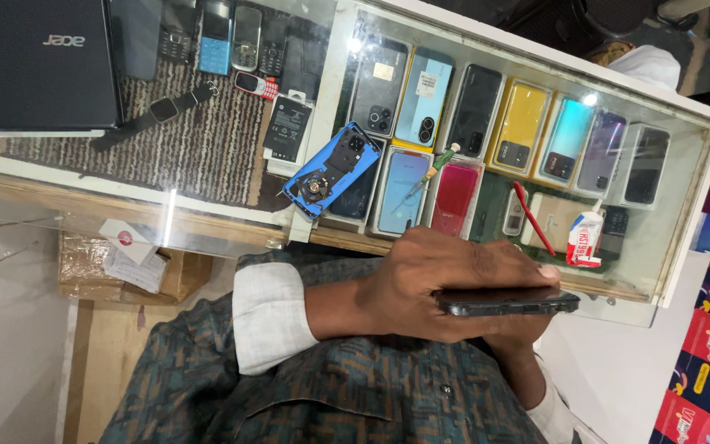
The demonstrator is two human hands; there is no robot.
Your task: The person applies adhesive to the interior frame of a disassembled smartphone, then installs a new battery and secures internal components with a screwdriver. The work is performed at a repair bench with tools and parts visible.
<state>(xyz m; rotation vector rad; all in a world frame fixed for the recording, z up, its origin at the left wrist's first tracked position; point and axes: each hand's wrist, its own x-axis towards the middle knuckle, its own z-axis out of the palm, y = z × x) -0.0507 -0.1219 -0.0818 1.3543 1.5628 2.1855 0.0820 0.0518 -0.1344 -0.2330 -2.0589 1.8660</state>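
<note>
i see a glass counter (322, 90) with rows of phones beneath it. on top lie a blue phone shell (332, 168), a screwdriver (431, 171), a red tool (532, 218), a glue tube (585, 238) and a battery (288, 127). a closed laptop (39, 62) sits at the far end beside a smartwatch (158, 113). a cardboard box (125, 263) rests under the counter.

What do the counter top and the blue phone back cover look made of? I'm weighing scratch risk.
Counter top: likely clear glass, glossy; light glares off it and phones show beneath. Blue back cover: probably moulded plastic, matte inside, with cut-out camera holes.
</note>
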